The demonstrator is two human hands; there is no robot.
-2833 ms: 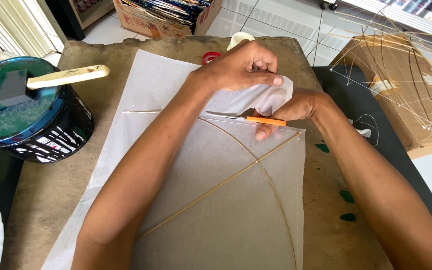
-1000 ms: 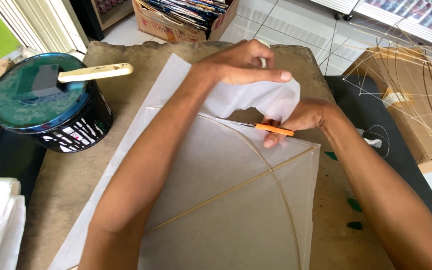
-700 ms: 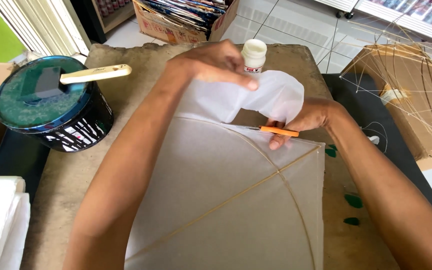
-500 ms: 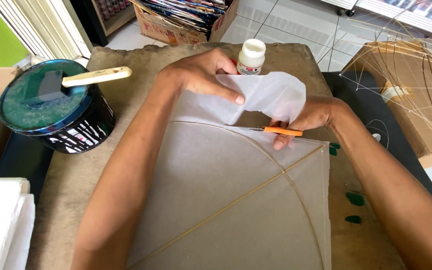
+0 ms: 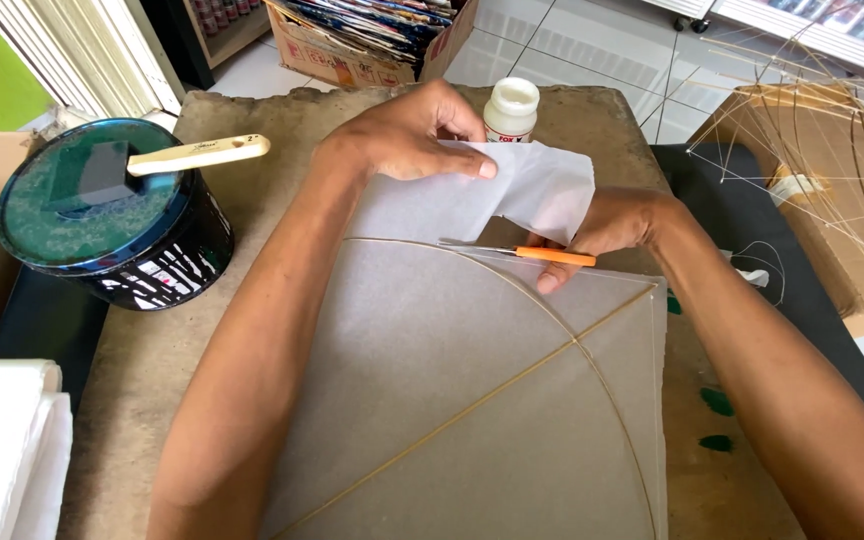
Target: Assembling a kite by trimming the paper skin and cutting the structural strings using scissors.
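A sheet of thin white paper [image 5: 422, 380] lies on a worn brown table [image 5: 132, 400], with a frame of thin bamboo sticks [image 5: 512, 375] on top of it. My left hand [image 5: 407, 130] pinches the paper's far flap [image 5: 542, 190] and lifts it off the table. My right hand [image 5: 612, 225] grips orange-handled scissors [image 5: 532, 253], whose blades point left along the paper just beyond the curved stick.
A black tub [image 5: 107, 220] with a green lid and a foam brush [image 5: 152, 165] stands at the left. A small white bottle [image 5: 510, 108] is at the table's far edge. Stick frames [image 5: 822, 150] rest on a cardboard box at right. White folded sheets [image 5: 2, 450] lie at bottom left.
My left hand has lifted the cut flap higher and toward me, uncovering the white bottle. The scissors have moved left along the paper's far edge.
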